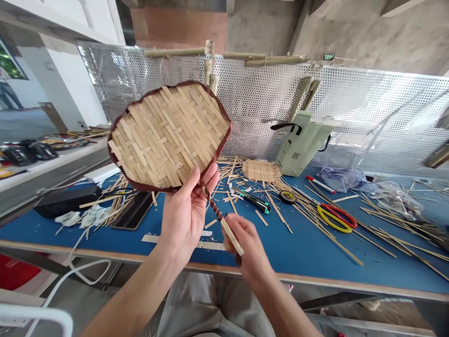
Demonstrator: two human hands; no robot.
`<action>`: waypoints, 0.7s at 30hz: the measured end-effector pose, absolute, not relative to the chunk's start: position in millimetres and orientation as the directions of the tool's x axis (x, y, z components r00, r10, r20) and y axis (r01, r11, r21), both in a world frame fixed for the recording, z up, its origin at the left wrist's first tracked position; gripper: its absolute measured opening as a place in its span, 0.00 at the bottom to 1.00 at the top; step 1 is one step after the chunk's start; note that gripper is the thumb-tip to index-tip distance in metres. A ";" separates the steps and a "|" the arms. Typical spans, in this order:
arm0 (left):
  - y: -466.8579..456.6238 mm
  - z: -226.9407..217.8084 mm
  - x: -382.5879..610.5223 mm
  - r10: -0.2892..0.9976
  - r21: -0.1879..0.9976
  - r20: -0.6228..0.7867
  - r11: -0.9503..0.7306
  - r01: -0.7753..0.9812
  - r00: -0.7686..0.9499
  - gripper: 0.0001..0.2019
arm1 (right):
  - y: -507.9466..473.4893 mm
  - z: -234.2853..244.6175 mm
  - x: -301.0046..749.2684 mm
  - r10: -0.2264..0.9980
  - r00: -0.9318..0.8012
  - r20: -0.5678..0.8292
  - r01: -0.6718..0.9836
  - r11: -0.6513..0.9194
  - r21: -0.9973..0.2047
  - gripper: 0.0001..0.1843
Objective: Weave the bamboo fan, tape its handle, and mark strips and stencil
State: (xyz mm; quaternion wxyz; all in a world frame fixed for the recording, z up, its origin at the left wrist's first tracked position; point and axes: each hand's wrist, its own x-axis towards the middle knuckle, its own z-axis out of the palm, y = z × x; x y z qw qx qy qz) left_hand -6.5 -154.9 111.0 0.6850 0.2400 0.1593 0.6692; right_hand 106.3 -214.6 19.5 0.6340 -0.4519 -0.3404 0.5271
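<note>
My left hand [185, 210] holds up a woven bamboo fan panel [168, 135], gripping it at its lower edge. The panel is a rounded mat of pale strips, bound around its rim with a dark brown edging [121, 161]. My right hand [245, 245] pinches a pale bamboo strip [228, 234], which runs up to the panel's base. A dark brown band [215, 208] spirals around the upper part of this strip. The strip's lower end sits among my right fingers, partly hidden.
Behind my hands, a blue worktable [301, 252] carries scattered bamboo strips, a small woven square [262, 171], a green-handled utility knife [250, 200], a tape roll [288, 197] and red-and-yellow scissors [336, 218]. A perforated metal screen [245, 103] stands behind the table.
</note>
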 end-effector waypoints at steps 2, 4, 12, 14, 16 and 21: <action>-150.3 102.3 -6.2 0.990 0.548 0.142 -0.074 -0.833 0.005 0.14 | -218.0 40.4 122.0 0.950 0.311 0.008 -0.343 0.120 -0.932 0.27; -142.6 94.0 -5.2 0.980 0.542 0.180 -0.167 -0.824 -0.080 0.19 | -234.0 55.8 124.6 0.911 0.393 0.123 -0.209 0.219 -0.953 0.27; -144.6 107.9 -7.4 0.984 0.532 0.131 -0.171 -0.829 -0.119 0.13 | -264.7 3.4 68.4 0.995 0.076 0.066 -0.098 0.073 -0.992 0.27; -149.6 108.4 -9.9 0.991 0.554 0.113 -0.119 -0.824 -0.067 0.13 | -245.8 -4.9 76.4 0.991 0.121 -0.057 -0.277 -0.021 -0.961 0.30; -150.7 102.7 -11.6 0.992 0.585 0.127 -0.096 -0.805 -0.026 0.14 | -229.8 2.3 95.1 0.976 0.202 -0.075 -0.315 -0.008 -0.949 0.30; -138.6 82.7 -8.4 0.968 0.603 0.211 -0.236 -0.762 -0.133 0.25 | -240.4 44.3 123.4 0.946 0.307 0.107 -0.121 0.150 -0.981 0.26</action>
